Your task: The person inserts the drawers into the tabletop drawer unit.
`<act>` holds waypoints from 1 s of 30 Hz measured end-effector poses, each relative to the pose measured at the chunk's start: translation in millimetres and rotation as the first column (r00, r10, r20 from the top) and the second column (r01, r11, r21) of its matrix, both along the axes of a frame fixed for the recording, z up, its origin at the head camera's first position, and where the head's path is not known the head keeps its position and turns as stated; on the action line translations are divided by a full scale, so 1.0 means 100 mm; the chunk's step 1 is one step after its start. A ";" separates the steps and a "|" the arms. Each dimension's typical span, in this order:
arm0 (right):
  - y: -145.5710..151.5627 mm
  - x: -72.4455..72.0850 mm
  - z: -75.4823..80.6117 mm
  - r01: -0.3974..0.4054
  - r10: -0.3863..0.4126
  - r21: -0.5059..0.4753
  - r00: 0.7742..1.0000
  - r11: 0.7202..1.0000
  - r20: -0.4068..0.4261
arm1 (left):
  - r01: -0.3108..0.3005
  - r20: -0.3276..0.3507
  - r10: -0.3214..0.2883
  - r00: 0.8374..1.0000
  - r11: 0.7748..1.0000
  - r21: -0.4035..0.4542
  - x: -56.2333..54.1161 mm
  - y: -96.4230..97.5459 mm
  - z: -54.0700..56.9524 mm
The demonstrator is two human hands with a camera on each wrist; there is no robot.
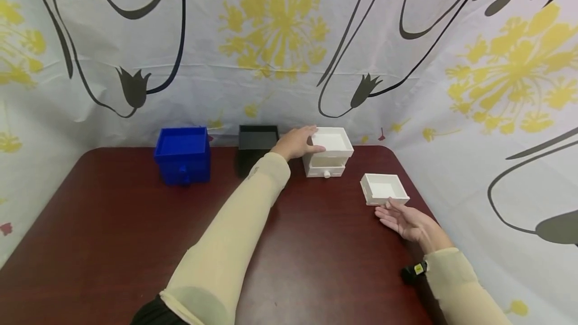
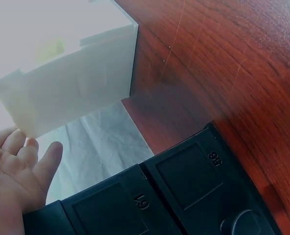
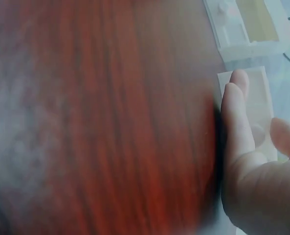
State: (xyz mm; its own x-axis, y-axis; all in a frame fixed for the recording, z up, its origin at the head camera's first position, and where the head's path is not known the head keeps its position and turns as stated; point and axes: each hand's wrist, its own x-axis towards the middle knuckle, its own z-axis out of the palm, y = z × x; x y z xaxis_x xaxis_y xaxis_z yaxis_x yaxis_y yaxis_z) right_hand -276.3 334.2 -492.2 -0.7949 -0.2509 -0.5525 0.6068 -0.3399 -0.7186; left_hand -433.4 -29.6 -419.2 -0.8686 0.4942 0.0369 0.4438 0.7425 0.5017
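Note:
A small white drawer cabinet (image 1: 331, 144) stands near the table's back edge, its upper slot vacant and its lower drawer in place. My left hand (image 1: 295, 143) grips the cabinet's upper left side, the thumb at the front and the fingers toward the back. A loose white drawer (image 1: 384, 188) lies to the right, with its hollow side up. My right hand (image 1: 408, 222) is at its front, palm turned up and fingers extended. In the right wrist view, the drawer's front (image 3: 256, 103) with its round knob shows between the thumb and fingers.
A black drawer cabinet (image 1: 258, 139) stands just left of the white one, partly behind the left forearm. Farther left is a blue drawer cabinet (image 1: 182, 157). A patterned cloth (image 1: 280, 99) hangs behind and beside the dark red table (image 1: 316, 245).

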 end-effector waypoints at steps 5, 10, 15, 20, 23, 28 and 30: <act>0.02 0.00 0.00 0.022 -0.024 -0.030 0.998 0.999 -0.050 | -0.004 -0.001 0.004 1.000 1.000 -0.005 0.00 0.02 0.02; -0.03 0.02 0.04 0.084 -0.086 -0.041 0.995 0.996 -0.056 | 0.001 0.006 -0.001 1.000 1.000 -0.012 0.02 0.03 0.04; -0.24 0.03 0.12 0.111 -0.113 -0.022 0.991 0.994 -0.072 | 0.000 0.012 0.000 1.000 1.000 -0.011 0.03 0.02 0.05; -0.54 0.01 0.20 0.096 -0.095 0.006 0.990 0.995 -0.100 | -0.006 0.001 0.006 1.000 1.000 -0.006 0.03 0.01 0.05; -0.70 0.01 0.23 0.091 -0.089 0.013 0.990 0.996 -0.111 | 0.003 -0.002 -0.003 1.000 1.000 -0.005 0.02 0.01 0.03; -0.95 0.00 0.24 0.092 -0.087 0.030 0.988 0.995 -0.125 | 0.004 0.006 -0.004 1.000 1.000 -0.004 0.01 0.01 0.01; -1.04 -0.01 0.23 0.095 -0.089 0.039 0.988 0.995 -0.129 | 0.002 0.004 -0.002 1.000 1.000 -0.007 0.01 0.00 0.00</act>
State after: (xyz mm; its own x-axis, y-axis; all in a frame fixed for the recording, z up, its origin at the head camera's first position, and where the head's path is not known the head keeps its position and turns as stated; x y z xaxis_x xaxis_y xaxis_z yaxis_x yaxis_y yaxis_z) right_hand -276.9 229.8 -468.8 -0.8778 -0.1503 -0.4547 0.4772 -0.3556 -0.8036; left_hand -431.9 -29.4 -419.2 -0.8678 0.4961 0.0296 0.4430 0.7453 0.4982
